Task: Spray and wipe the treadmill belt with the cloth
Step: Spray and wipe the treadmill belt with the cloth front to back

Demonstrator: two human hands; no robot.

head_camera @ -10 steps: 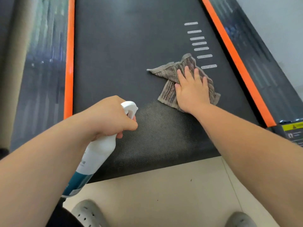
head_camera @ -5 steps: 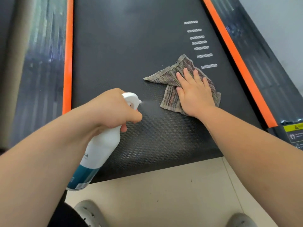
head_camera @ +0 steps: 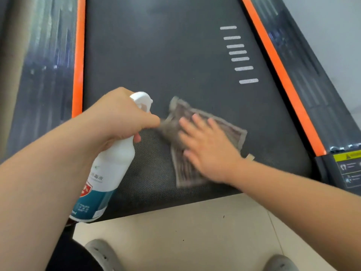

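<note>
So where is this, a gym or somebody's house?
Can't tell which, but it's indoors, some exercise spot: a treadmill belt with orange side strips, a yellow warning sticker on its frame, and pale floor tiles.

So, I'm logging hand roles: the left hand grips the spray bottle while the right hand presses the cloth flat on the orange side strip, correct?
Not quite: the head view shows the cloth on the black treadmill belt, not the orange side strip. Otherwise yes: left hand grips the spray bottle, right hand presses the cloth flat.
</note>
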